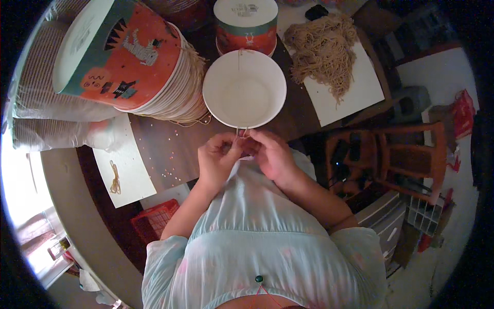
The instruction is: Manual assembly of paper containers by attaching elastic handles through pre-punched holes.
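Observation:
A white paper bucket [214, 92] stands on the brown table with its mouth up, right in front of me. A thin pale string [244, 132] passes at its near rim, and another bit hangs inside from the far rim. My left hand [220, 156] is closed, thumb and fingers pinching the string just below the near rim. My right hand [274, 155] pinches the same string from the other side. Both hands meet close to my body; the fingertips partly hide the string's ends.
Left stands a tall stack of upside-down orange and green paper buckets [139, 56] with string handles. Plastic-wrapped stacks [56, 98] lie beyond it. Behind my bucket is another upturned bucket [247, 32]. A tan string heap [329, 49] lies on a white board [368, 85]. A wooden chair [406, 159] stands right.

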The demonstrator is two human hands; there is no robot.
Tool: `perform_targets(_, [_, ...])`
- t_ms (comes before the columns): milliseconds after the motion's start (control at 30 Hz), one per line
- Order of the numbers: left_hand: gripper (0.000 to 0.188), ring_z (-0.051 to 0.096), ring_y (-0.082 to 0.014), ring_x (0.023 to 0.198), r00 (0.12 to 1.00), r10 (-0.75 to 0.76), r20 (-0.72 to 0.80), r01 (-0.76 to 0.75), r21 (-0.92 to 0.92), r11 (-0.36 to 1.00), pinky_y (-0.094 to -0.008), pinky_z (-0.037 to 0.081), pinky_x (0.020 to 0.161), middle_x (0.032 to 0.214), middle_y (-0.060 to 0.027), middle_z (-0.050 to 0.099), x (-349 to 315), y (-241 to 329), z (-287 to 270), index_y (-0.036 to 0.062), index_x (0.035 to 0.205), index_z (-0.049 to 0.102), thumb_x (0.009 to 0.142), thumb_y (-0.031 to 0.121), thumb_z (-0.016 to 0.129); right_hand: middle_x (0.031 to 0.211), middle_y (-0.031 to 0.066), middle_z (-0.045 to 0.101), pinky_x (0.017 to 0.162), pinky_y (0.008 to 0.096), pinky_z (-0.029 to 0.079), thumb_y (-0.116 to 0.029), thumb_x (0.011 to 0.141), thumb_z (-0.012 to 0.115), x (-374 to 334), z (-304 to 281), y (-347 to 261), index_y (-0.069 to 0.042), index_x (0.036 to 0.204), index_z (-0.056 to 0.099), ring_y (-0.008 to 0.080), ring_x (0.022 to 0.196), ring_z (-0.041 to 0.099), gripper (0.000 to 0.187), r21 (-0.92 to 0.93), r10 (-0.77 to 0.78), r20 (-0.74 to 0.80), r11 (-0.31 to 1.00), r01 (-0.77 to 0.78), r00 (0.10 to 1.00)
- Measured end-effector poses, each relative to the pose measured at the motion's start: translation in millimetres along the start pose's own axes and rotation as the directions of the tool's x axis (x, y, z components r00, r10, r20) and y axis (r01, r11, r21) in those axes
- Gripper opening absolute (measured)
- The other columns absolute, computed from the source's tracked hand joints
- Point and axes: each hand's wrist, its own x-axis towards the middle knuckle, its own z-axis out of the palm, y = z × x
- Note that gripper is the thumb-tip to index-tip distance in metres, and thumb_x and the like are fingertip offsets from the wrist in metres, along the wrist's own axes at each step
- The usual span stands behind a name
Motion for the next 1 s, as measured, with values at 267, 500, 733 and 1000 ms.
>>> perform_targets(267, [0.013, 0.061, -0.0116, 0.071, 0.991, -0.129, 0.023, 0.131, -0.167, 0.977, -0.0244, 0.051, 0.067, 0.079, -0.0075, 0.065, 8.1, -5.7, -13.8, -0.005, 0.086, 0.061, 0.086, 0.008, 0.06, 0.091, 0.0088, 0.063, 0.074, 0.033, 0.049, -0.012, 0.088, 0.055, 1.9, -6.3, -4.7, -0.001, 0.096, 0.06, 0.0188, 0.08, 0.06, 0.014, -0.376, -0.194, -0.24, 0.922, 0.094, 0.951])
perform_targets(500, [0.013, 0.06, -0.0113, 0.071, 0.965, -0.169, 0.202, 0.228, -0.316, 0.921, -0.0239, 0.051, 0.066, 0.079, -0.0063, 0.064, 7.6, -0.8, -12.9, -0.0038, 0.09, 0.062, 0.088, 0.009, 0.058, 0.086, 0.0145, 0.059, 0.072, 0.0394, 0.046, -0.016, 0.081, 0.063, -0.7, -13.3, -12.1, -0.003, 0.098, 0.058, 0.0339, 0.079, 0.057, 0.022, -0.962, -0.582, 0.175, 0.069, 0.263, 0.794])
perform_targets(733, [0.014, 0.057, -0.0086, 0.07, 0.975, -0.11, 0.194, 0.136, -0.125, 0.983, -0.0213, 0.046, 0.063, 0.085, -0.0056, 0.064, -8.7, 19.3, -13.2, -0.004, 0.092, 0.061, 0.089, 0.009, 0.057, 0.106, 0.0095, 0.054, 0.081, 0.0397, 0.042, -0.004, 0.061, 0.071, -26.5, 16.0, -35.1, -0.008, 0.093, 0.06, 0.0281, 0.095, 0.053, 0.034, -0.733, -0.515, 0.679, -0.425, 0.531, 0.524])
perform_targets(1000, [0.007, 0.053, -0.0097, 0.065, 0.965, 0.231, 0.126, -0.243, 0.083, 0.967, -0.0217, 0.042, 0.058, 0.074, -0.0051, 0.06, -19.1, 63.2, -23.9, -0.0015, 0.082, 0.061, 0.085, 0.005, 0.06, 0.089, -0.0005, 0.061, 0.092, 0.0454, 0.037, -0.016, 0.066, 0.07, 0.7, -2.6, -36.1, -0.015, 0.077, 0.063, 0.0231, 0.097, 0.053, 0.013, -0.635, -0.503, 0.765, -0.485, 0.601, 0.402])
